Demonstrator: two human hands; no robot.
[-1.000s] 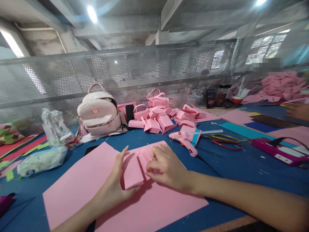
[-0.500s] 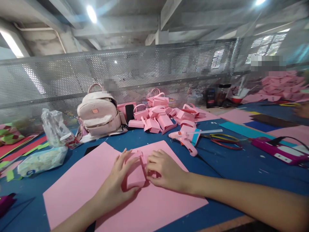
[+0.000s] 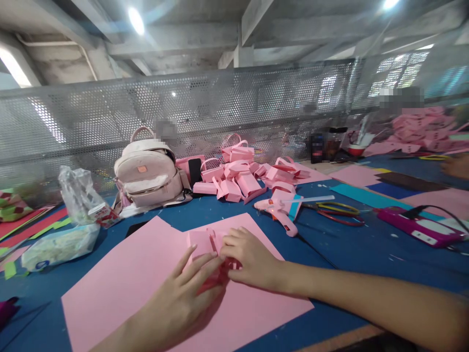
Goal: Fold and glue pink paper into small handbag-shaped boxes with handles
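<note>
A small folded pink paper bag (image 3: 198, 239) with a thin curved strip lies on large pink paper sheets (image 3: 120, 278) in front of me. My left hand (image 3: 186, 293) reaches across its near side, fingers bent over the paper and meeting the other hand's fingertips. My right hand (image 3: 251, 259) curls round the bag's right edge, with a bit of pink paper showing under its fingers. Both hands hide much of the bag. Beyond the right hand rests a pink glue gun (image 3: 276, 212) with a clear glue stick in its back.
Several pink paper bags (image 3: 238, 178) are heaped behind, beside a pale backpack (image 3: 150, 173). Scissors (image 3: 339, 211) and a magenta device (image 3: 417, 229) lie to the right. A plastic packet (image 3: 60, 247) sits left. At far right shows another person's hand (image 3: 456, 166).
My left hand has moved from gripping the bag's left side to over its near side, closer to my right hand. The right hand has stayed nearly in place.
</note>
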